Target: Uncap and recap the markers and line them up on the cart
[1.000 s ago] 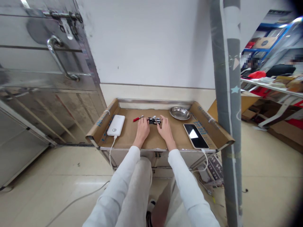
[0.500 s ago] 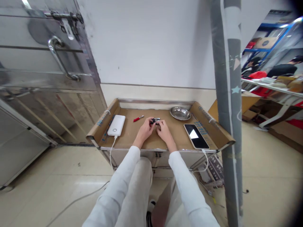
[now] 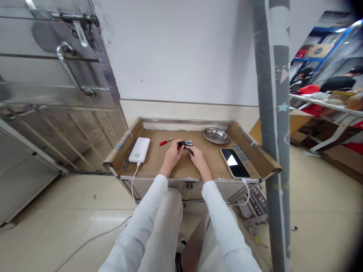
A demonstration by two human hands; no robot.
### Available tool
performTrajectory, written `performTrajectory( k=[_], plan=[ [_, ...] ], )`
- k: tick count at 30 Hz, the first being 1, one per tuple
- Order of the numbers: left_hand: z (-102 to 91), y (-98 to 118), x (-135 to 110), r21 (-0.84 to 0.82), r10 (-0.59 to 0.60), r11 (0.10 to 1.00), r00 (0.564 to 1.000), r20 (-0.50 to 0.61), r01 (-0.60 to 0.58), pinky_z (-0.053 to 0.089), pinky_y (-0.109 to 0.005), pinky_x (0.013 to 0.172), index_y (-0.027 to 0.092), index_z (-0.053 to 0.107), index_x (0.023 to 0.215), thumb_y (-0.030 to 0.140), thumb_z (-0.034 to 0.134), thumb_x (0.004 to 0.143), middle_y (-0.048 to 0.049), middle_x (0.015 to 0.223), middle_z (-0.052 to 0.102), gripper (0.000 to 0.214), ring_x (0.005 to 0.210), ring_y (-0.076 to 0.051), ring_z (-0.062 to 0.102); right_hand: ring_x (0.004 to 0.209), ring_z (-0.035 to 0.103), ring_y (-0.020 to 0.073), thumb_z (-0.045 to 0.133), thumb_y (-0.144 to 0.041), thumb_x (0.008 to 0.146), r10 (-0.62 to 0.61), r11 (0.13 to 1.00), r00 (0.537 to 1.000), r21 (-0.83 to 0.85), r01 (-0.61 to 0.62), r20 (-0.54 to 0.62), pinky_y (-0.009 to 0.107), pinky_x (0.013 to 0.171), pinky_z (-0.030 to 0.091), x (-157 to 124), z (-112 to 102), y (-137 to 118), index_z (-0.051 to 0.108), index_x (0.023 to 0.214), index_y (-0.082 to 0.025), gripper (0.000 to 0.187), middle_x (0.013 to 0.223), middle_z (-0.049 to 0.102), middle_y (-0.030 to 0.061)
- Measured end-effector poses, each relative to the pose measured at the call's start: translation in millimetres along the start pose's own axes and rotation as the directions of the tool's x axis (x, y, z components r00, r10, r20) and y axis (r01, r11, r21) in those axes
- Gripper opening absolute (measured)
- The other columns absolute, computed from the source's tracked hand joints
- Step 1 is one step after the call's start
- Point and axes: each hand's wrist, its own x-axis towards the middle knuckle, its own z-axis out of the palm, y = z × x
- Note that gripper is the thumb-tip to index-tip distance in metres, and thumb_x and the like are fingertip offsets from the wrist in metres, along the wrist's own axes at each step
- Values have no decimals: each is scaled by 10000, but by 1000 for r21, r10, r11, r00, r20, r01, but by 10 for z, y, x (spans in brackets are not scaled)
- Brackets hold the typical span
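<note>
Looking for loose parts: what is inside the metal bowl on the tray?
The metal bowl shows only bare, shiny metal inside; nothing lies in the part that faces the camera. Its near inner wall is hidden by the rim, so something small there could go unseen.

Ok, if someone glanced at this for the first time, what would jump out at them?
Probably the two hands, left hand and right hand, meeting mid-tray over a small bundle of dark pens. Then the white power bank at the left, and the phone with its lit screen at the right, near a steel bowl.
</note>
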Motion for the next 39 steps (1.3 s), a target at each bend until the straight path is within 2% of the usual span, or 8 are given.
performTrajectory(
  k=[5, 11, 19, 23, 27, 33, 39],
  plan=[
    [-32, 24, 7, 23, -19, 1000, 999, -51, 20, 477, -248, 755, 177, 449, 1164, 340, 416, 937, -66, 1008, 592, 281, 800, -126, 592, 1017, 620, 192, 461, -107, 827, 46, 999, 999, 2, -46, -4, 354, 943, 451, 1, -15, 0, 665, 1062, -199, 325, 1098, 673, 89],
    [-35, -11, 18, 38, -63, 997, 985, -163, 70, 466, -257, 752, 172, 442, 1145, 332, 398, 944, -67, 988, 584, 261, 760, -121, 568, 883, 656, 175, 468, -123, 842, 109, 994, 993, 26, -108, -50, 321, 865, 488, -14, -6, 22, 646, 1071, -199, 300, 1013, 698, 74],
    [13, -65, -2, 7, 23, 1000, 997, 76, -24, 462, -278, 795, 200, 488, 1051, 270, 471, 913, -49, 1000, 600, 156, 837, -150, 580, 909, 631, 215, 428, -156, 875, 155, 984, 968, -54, -169, -199, 358, 859, 478, -36, -34, 86, 613, 1092, -174, 286, 1009, 675, 111],
    [-1, -56, 5, 61, 70, 995, 985, 161, -80, 451, -310, 832, 197, 521, 978, 232, 516, 886, -47, 968, 604, 100, 900, -178, 559, 927, 617, 214, 414, -178, 892, 141, 984, 966, -74, -160, -216, 359, 871, 468, -41, -42, 85, 609, 1091, -179, 279, 1025, 666, 107],
    [-4, -64, 18, 132, 67, 986, 966, 250, -103, 441, -337, 856, 201, 545, 902, 189, 552, 853, -43, 952, 602, 51, 932, -198, 528, 944, 610, 208, 407, -178, 896, 103, 989, 976, -86, -122, -191, 356, 882, 463, -38, -32, 75, 609, 1103, -192, 289, 1040, 663, 96],
    [33, -119, 2, 159, 16, 986, 970, 243, -56, 439, -353, 886, 203, 553, 888, 139, 490, 866, -55, 984, 555, 92, 978, -203, 491, 964, 619, 194, 454, -179, 879, 39, 999, 997, -35, -42, -69, 345, 908, 461, -29, -1, 57, 643, 1059, -216, 264, 1041, 677, 72],
    [46, -129, -11, 199, 50, 976, 981, 189, -88, 427, -363, 907, 178, 549, 933, 76, 441, 846, -77, 1000, 530, 172, 984, -215, 475, 991, 613, 188, 490, -133, 834, -3, 1000, 1000, 10, 3, -17, 354, 932, 458, -21, 18, 52, 652, 1029, -215, 266, 1068, 671, 68]
  ],
)
